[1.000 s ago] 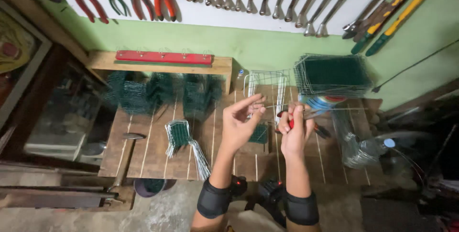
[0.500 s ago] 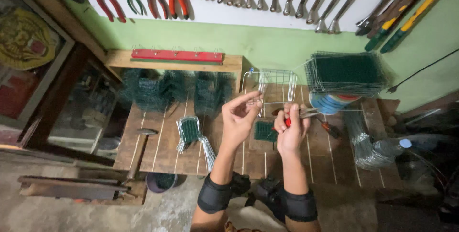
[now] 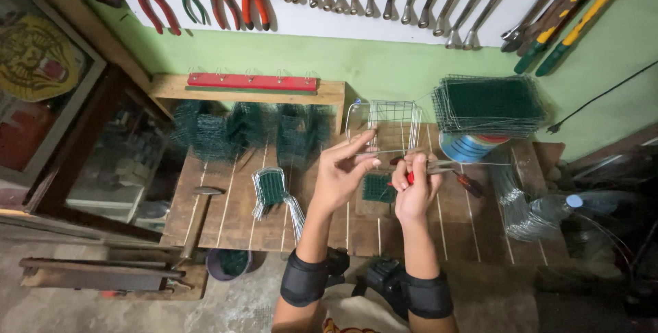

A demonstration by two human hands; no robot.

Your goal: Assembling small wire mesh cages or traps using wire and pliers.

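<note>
Above the wooden surface (image 3: 226,216), the left hand (image 3: 339,179) pinches a thin wire piece (image 3: 384,155); the right hand (image 3: 417,192) clamps red-handled pliers (image 3: 439,168) at its three o'clock end. Light, springy wire, probably best gripped near the bend.

Bare hands (image 3: 343,175) and forearms, each arm wearing a wide black band (image 3: 303,279) near the elbow.

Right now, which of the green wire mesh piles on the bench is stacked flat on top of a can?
The flat stack of mesh panels at the back right, resting on the striped can. The other green mesh pieces sit bunched under the shelf at left.
</note>
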